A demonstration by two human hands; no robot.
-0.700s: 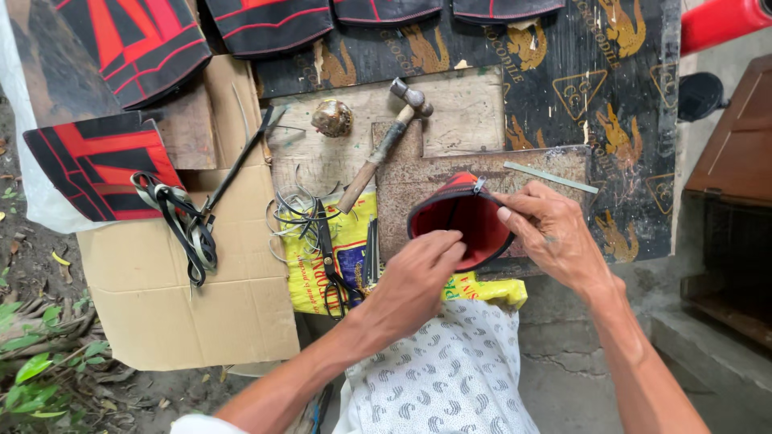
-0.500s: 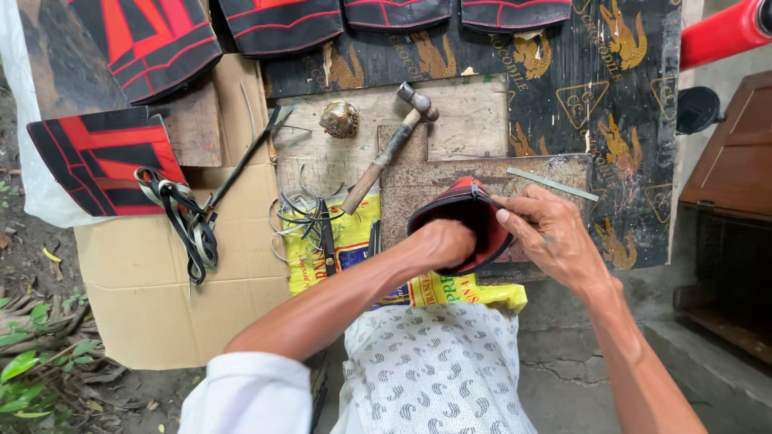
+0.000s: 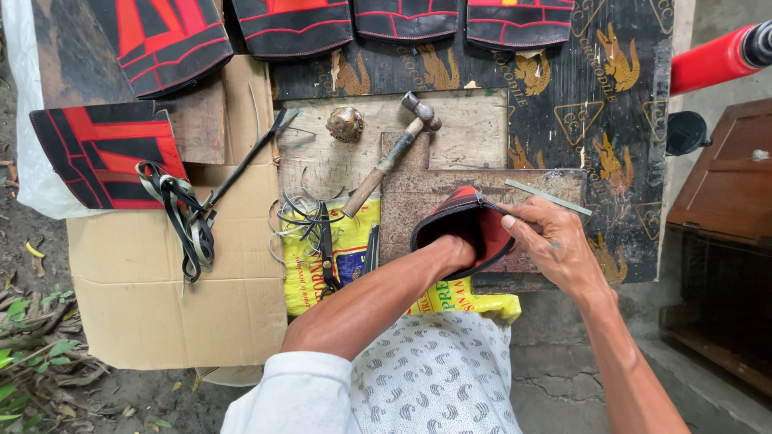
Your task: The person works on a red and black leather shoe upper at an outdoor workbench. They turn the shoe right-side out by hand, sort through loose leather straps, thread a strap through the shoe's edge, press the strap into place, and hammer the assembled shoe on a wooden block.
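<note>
Left hand (image 3: pixel 455 251) pushed deeper into red-black pouch (image 3: pixel 466 225), grip hidden; right hand (image 3: pixel 547 245) pinches pouch rim.

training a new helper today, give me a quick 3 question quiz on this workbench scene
1. True or false: the left hand is pushed inside the red and black pouch.
2. What does the right hand grip?
A. the hammer
B. the rim of the pouch
C. the yellow bag
3. Fill in: the hammer lies on the wooden board, just right of a small rounded ____.

Key
1. True: its fingers are hidden inside the opening.
2. B: the fingers pinch the pouch's right edge; the hammer lies untouched.
3. Lump; what it is made of cannot be told.
</note>
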